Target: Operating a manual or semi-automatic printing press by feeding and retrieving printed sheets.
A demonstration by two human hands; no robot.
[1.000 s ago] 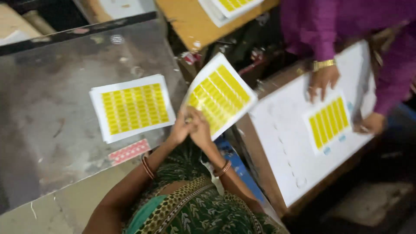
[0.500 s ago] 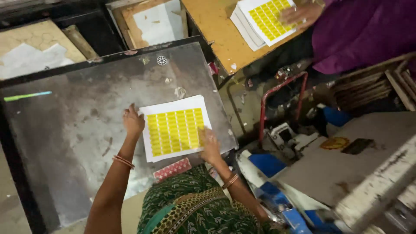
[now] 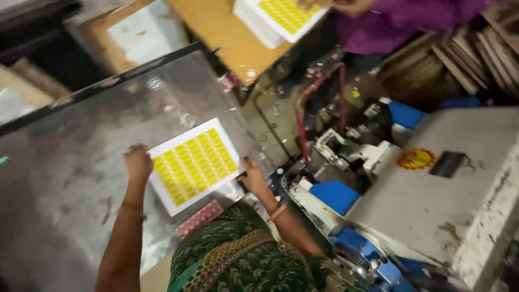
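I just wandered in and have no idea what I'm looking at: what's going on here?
A person holds a white sheet of yellow labels by its two side edges, left hand and right hand, over a worn grey metal table. A small pink patterned piece lies just below the sheet. Farther off, another person in purple touches a stack of similar sheets.

Label sheet point(image 3: 194, 165): smooth paper, slight sheen. Table point(image 3: 70, 216): dull scuffed sheet metal. Bench point(image 3: 219, 27): matt wood. Machine cover point(image 3: 432, 200): chipped painted metal.
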